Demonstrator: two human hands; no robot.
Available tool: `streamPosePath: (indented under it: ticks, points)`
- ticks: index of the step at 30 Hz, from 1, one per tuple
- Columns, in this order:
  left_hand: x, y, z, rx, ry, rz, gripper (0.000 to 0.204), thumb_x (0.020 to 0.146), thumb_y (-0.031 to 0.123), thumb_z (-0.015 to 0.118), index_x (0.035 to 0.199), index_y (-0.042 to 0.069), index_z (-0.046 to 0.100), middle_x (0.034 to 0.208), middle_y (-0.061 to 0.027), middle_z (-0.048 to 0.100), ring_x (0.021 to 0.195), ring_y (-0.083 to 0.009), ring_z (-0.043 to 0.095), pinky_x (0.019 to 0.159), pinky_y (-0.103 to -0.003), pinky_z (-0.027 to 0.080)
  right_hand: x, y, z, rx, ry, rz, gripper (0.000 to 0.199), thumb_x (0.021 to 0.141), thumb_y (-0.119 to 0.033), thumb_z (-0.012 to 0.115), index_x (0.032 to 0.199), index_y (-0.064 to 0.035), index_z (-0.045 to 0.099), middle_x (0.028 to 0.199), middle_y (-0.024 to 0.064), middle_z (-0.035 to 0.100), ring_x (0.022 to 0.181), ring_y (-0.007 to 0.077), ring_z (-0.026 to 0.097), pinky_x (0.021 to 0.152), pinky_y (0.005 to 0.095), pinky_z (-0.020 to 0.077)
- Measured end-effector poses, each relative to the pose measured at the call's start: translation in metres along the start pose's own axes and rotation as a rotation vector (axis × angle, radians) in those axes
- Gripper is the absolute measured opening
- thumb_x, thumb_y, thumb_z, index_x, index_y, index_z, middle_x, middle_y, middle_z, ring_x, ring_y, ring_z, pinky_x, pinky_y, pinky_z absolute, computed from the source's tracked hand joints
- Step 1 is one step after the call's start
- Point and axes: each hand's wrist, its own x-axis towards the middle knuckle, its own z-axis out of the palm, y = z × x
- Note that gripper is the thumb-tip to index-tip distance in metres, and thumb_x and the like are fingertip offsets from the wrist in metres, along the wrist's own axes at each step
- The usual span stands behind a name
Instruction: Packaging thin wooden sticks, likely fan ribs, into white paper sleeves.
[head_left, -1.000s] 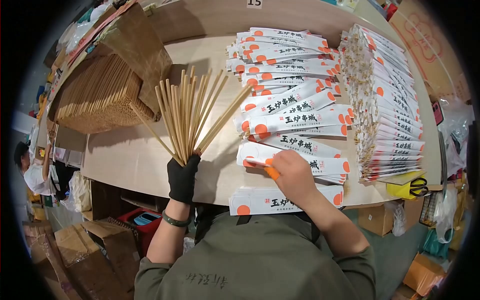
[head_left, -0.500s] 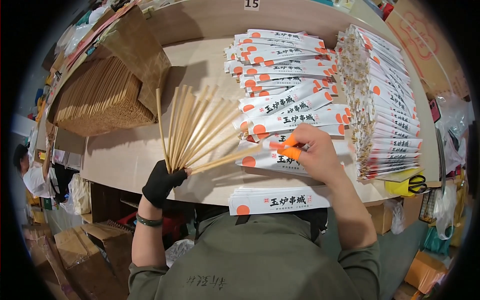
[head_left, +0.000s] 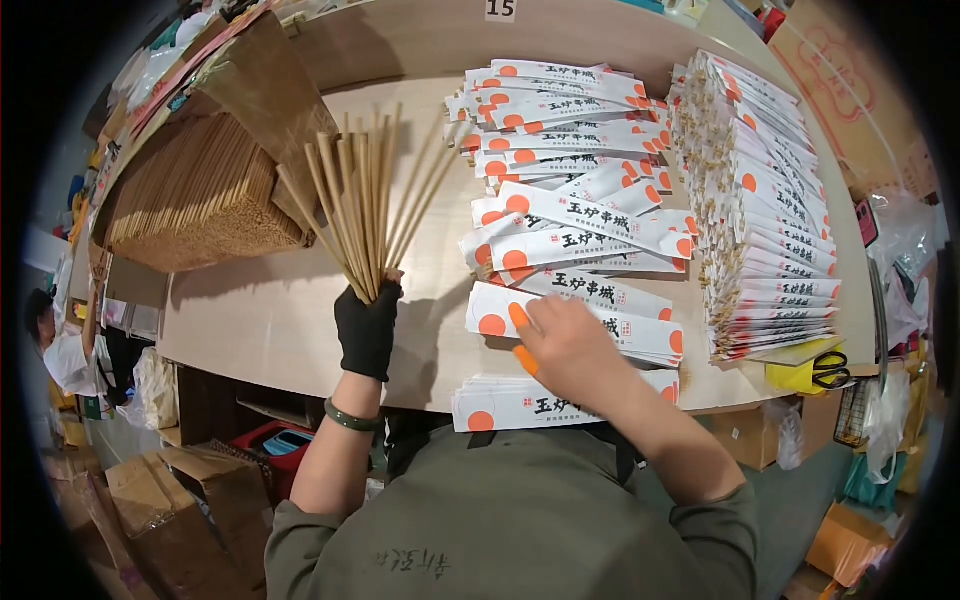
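My left hand [head_left: 366, 325], in a black glove with bare fingertips, grips a fanned bunch of wooden chopsticks [head_left: 378, 215] upright over the table. My right hand [head_left: 570, 345], wearing orange covers on thumb and forefinger, is over a small stack of white paper sleeves [head_left: 490, 315] with orange dots. Its thumb and forefinger are apart, with nothing seen between them; whether they touch the top sleeve I cannot tell. Nearer to me, another stack of paper sleeves [head_left: 478, 408] lies at the table edge. Beyond, a loose pile of sleeved chopsticks [head_left: 560, 140] lies crisscrossed, one slanting on top.
Packed chopsticks [head_left: 200, 200] fill an open cardboard box [head_left: 265, 85] at the far left. Tall rows of sleeved chopsticks [head_left: 785, 200] stand along the right side. Black-handled scissors [head_left: 830, 370] lie by a yellow piece at the right front edge. A raised board borders the table's back.
My left hand has turned the chopsticks more upright and moved right. A sleeve now slants atop the loose pile. My right hand has come back left and nearer, over the sleeve stack.
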Motion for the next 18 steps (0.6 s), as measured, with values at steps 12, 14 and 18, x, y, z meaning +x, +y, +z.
streamPosePath:
  ticks: [12,14,18]
  points:
    - [-0.024,-0.015,-0.040,-0.083,-0.111,-0.141,0.010,0.086,0.013,0.061,0.087,0.003,0.062,0.070,0.0010,0.058,0.055,-0.0033,0.045,0.049,-0.018,0.034,-0.006,0.009,-0.003,0.451,0.120,0.394,0.013,0.073,-0.004,0.073,0.078,-0.0023,0.061,0.076,0.0066,0.055,0.067,0.0195,0.053,0.061,0.0288,0.0435]
    - [-0.023,-0.012,-0.058,-0.021,-0.147,-0.087,0.010,0.086,0.013,0.061,0.088,0.003,0.062,0.071,0.0008,0.059,0.056,-0.0035,0.046,0.050,-0.019,0.034,0.003,0.013,-0.016,0.783,0.105,0.750,0.014,0.078,-0.005,0.072,0.076,-0.0012,0.059,0.075,0.0015,0.052,0.067,0.0106,0.047,0.061,0.0249,0.0393]
    - [-0.023,0.002,-0.071,0.193,-0.162,0.076,0.011,0.083,0.012,0.066,0.079,0.003,0.063,0.067,0.0020,0.058,0.060,-0.0050,0.050,0.055,-0.021,0.039,0.013,0.022,-0.033,0.851,0.126,0.746,0.017,0.076,-0.006,0.075,0.075,-0.0001,0.059,0.071,0.0000,0.048,0.065,0.0080,0.045,0.061,0.0245,0.0386]
